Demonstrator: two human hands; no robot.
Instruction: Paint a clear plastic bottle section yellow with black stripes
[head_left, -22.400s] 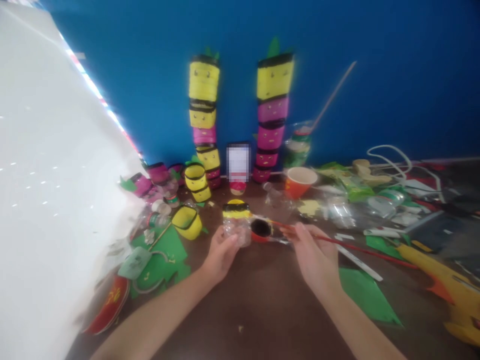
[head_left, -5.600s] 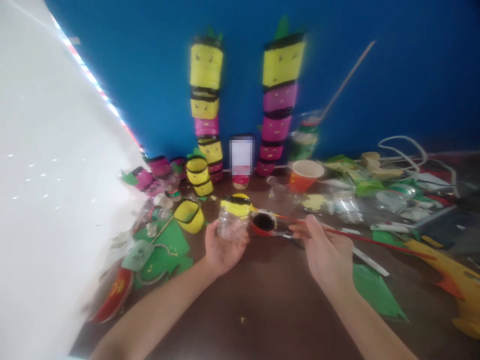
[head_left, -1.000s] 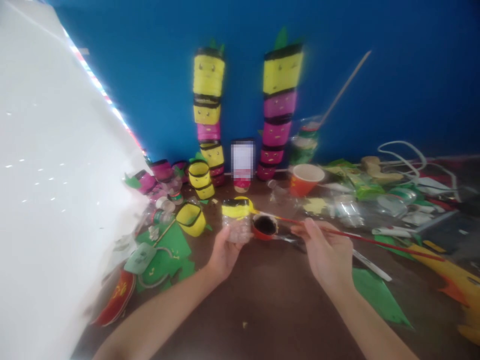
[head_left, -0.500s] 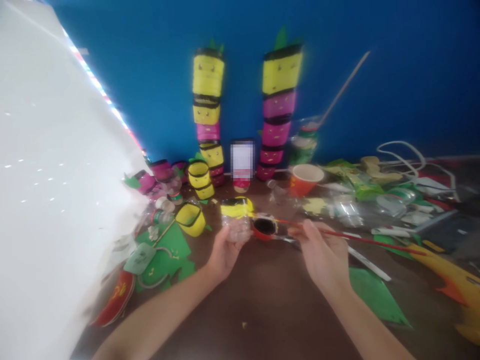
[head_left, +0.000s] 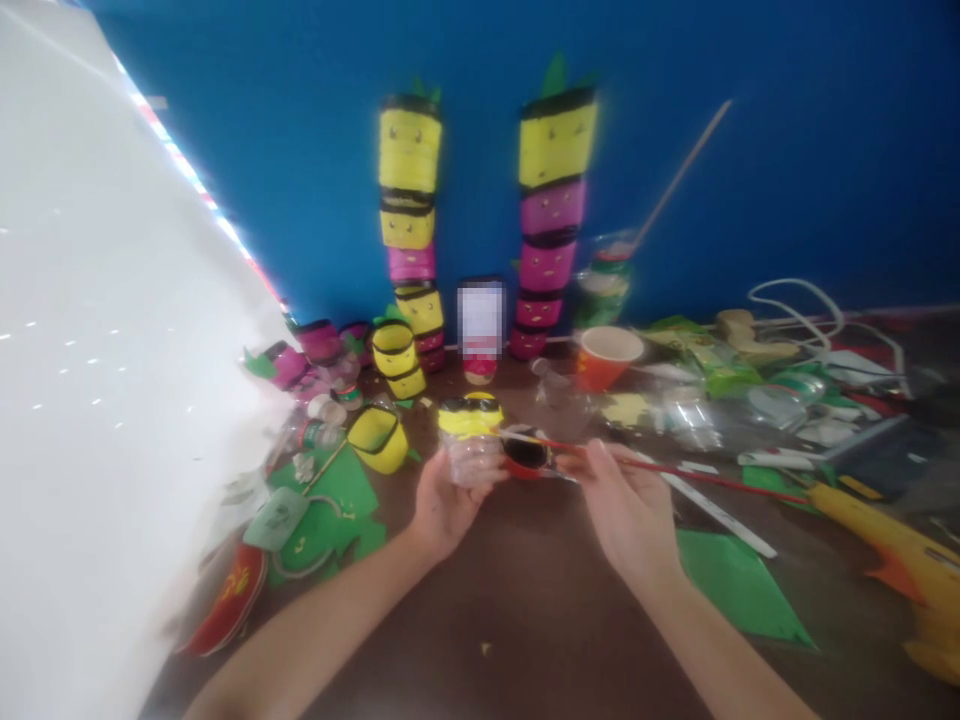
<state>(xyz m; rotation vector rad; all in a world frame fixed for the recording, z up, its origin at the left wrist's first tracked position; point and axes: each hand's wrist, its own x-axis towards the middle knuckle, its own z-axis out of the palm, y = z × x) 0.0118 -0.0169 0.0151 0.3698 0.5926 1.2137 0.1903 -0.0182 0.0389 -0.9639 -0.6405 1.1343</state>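
My left hand [head_left: 457,497] is wrapped round a clear plastic bottle piece [head_left: 468,440], its upper part coated yellow and its rim black. A thin red-handled paintbrush [head_left: 600,455] is pinched in my right hand [head_left: 628,505]. The brush's tip meets the right side of the yellow band. Just behind the brush stands a small red cup of dark paint [head_left: 526,452]. Part of a yellow round thing [head_left: 482,402] shows behind the bottle piece. A yellow cup with a black rim [head_left: 377,440] lies to the left.
Two tall stacks of yellow and magenta cups [head_left: 411,150] stand against the blue wall. An orange paper cup [head_left: 606,358], clear bottle pieces [head_left: 690,420] and a yellow glue gun [head_left: 877,525] lie right. Green sheets [head_left: 742,585] and a red pouch [head_left: 229,600] flank my arms.
My right hand and the brush have moved slightly left, so the tip sits closer against the bottle piece. The view has shifted a little. Both hands keep their hold.
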